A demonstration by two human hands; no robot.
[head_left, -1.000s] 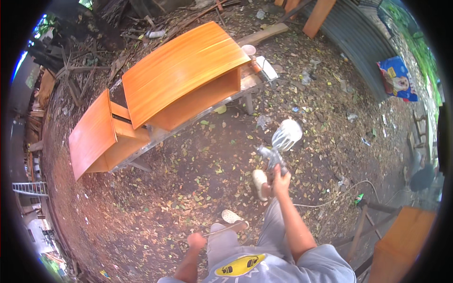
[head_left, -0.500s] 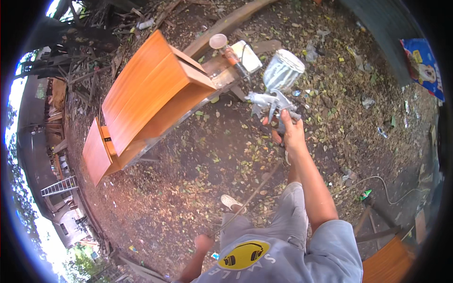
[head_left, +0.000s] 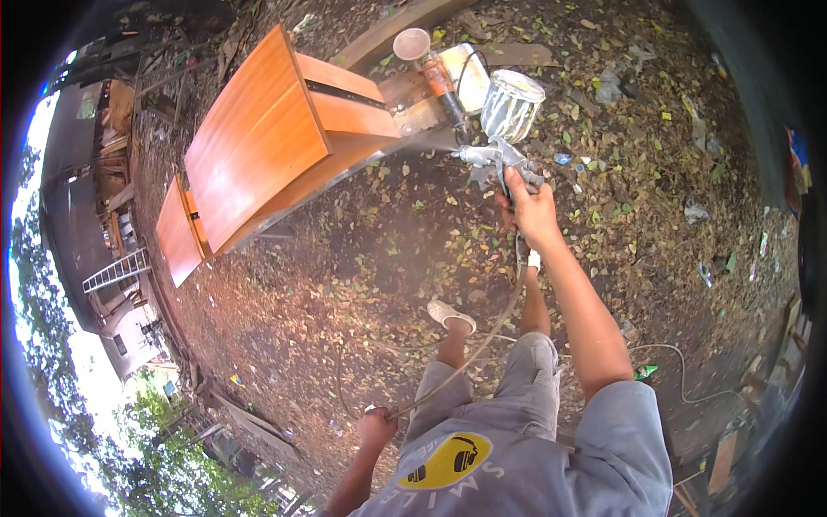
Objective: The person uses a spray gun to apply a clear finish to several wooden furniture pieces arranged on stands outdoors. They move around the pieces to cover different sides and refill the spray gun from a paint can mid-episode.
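Observation:
My right hand [head_left: 536, 211] grips a silver spray gun [head_left: 493, 159] topped by a paint-streaked cup [head_left: 512, 107]. Pale mist leaves its nozzle toward the wooden piece on the left. That piece has a glossy orange-brown panel [head_left: 258, 142], with a smaller panel [head_left: 178, 231] beyond its lower left end. Some distance separates the gun from the wood. Low on the left, my left hand [head_left: 376, 426] is closed around the thin air hose [head_left: 465, 366], which curves up to below the gun's handle.
An orange and black power tool with a round disc [head_left: 439, 79] lies beside a whitish container [head_left: 466, 76] past the wood. Leaves and litter cover the dirt ground [head_left: 388, 258]. More hose [head_left: 680, 366] trails at right. A ladder [head_left: 116, 270] stands far left.
Mist now comes from the spray gun, which has shifted slightly up and left. My view has turned, and one foot has moved. More hose shows between my hands.

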